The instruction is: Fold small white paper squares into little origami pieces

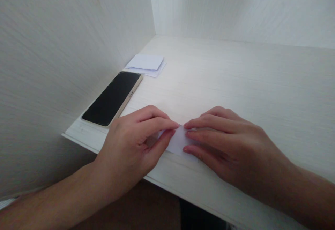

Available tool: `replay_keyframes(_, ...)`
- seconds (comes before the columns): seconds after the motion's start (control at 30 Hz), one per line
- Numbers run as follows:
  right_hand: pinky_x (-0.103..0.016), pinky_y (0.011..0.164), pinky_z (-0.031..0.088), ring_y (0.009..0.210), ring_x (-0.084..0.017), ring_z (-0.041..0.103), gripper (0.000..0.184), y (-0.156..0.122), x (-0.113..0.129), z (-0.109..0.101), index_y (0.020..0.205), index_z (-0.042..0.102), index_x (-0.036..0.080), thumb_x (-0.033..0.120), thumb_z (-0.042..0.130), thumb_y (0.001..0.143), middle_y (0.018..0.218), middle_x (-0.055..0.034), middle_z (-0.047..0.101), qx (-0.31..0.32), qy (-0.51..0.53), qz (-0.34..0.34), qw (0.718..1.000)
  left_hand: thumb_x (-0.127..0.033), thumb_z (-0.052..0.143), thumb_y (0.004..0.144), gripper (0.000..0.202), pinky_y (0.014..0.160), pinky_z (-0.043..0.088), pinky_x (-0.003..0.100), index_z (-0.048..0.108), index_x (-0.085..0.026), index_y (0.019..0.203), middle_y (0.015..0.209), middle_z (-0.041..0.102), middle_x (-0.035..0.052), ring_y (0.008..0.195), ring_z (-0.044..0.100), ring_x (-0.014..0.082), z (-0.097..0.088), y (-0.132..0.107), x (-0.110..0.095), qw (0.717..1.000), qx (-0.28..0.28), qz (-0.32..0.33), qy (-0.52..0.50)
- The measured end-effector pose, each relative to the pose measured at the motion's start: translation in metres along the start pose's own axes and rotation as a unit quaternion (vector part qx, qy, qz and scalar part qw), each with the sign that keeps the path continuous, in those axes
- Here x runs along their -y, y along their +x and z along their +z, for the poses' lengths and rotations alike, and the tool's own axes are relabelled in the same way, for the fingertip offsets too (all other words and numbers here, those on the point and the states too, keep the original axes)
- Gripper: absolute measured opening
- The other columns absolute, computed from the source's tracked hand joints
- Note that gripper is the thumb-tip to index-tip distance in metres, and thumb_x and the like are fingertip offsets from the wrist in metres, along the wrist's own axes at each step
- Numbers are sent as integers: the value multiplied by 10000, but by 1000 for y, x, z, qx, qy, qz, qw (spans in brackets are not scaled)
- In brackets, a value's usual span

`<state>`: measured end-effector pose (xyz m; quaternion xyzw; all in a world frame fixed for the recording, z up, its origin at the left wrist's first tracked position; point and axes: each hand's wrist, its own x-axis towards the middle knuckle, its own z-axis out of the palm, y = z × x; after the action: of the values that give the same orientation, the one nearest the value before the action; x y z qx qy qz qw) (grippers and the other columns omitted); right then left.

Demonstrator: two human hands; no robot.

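A small piece of white paper [178, 141] lies near the front edge of the tabletop, between my two hands. My left hand [138, 139] pinches its left part, thumb and index fingertip close together at the far edge. On the right side of the paper, my right hand [227, 137] grips it, with the fingertips on the far part and the thumb at the near edge. Both hands cover the paper's ends, so its full size and any folds there are hidden.
A phone [112, 99] with a dark screen and a light case lies to the left, along the side panel [65, 48]. Behind it rests a small stack of white paper pieces [146, 62]. The white tabletop [235, 76] meets a back panel [235, 10]; its front edge runs below my hands.
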<state>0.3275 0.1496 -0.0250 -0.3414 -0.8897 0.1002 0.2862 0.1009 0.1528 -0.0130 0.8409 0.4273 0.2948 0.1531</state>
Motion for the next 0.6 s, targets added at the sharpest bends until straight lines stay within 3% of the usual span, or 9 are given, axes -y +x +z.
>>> replay_keyframes(0.13,-428,809,593,895,-240,684,155,-3,0,2,945,800,178,231,661,989,1025,-63,809,-9,-4,1,1000,-129,622,949,220,639,578,177,784,-260,1019,1016,782,2,778,733,104,-1,-2,0,999,18,40,20)
replay_keyframes(0.33,-426,762,588,897,-258,687,219,-5,3,3,916,792,227,297,611,1019,1000,-65,793,-6,-19,37,999,-141,609,960,316,810,655,233,729,-338,1176,1174,777,-14,982,755,157,-3,-16,5,997,38,69,27)
replay_keyframes(0.47,-402,733,582,850,-248,683,186,-5,5,3,863,774,251,283,645,992,937,-67,766,-3,-46,46,998,-111,638,928,535,923,667,331,634,-370,1397,1334,722,16,1123,730,230,-13,-20,13,989,113,89,29)
replay_keyframes(0.6,-419,686,587,786,-251,645,189,-6,4,5,809,754,243,334,681,958,898,-74,736,-2,-58,53,997,-192,666,910,661,1002,651,395,527,-406,1520,1441,662,7,1228,688,298,-25,-22,17,976,205,68,15)
